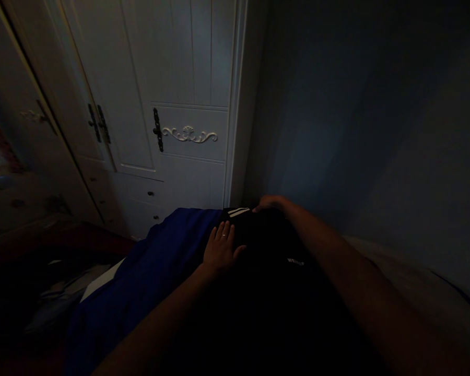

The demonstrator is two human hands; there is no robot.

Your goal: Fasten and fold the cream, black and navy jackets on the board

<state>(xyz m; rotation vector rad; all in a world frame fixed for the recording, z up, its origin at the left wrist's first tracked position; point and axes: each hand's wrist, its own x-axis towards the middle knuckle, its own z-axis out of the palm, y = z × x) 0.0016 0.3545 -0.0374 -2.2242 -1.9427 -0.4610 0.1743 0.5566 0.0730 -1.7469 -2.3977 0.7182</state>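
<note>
A black garment (266, 292) with white stripes near its far edge and small white lettering lies spread out in front of me, over or beside a blue cloth (156, 261). My left hand (220, 248) rests flat near the stripes, fingers spread, with a ring on one finger. At the far edge, just right of the stripes, my right hand (272, 202) has its fingers bent down at the black fabric. The dim light hides most folds of the garment.
A white wardrobe (191, 183) with dark handles and carved trim stands beyond the cloth. A plain wall (356, 130) rises on the right. Dark crumpled clothes (66, 292) lie at the lower left, beside a white edge.
</note>
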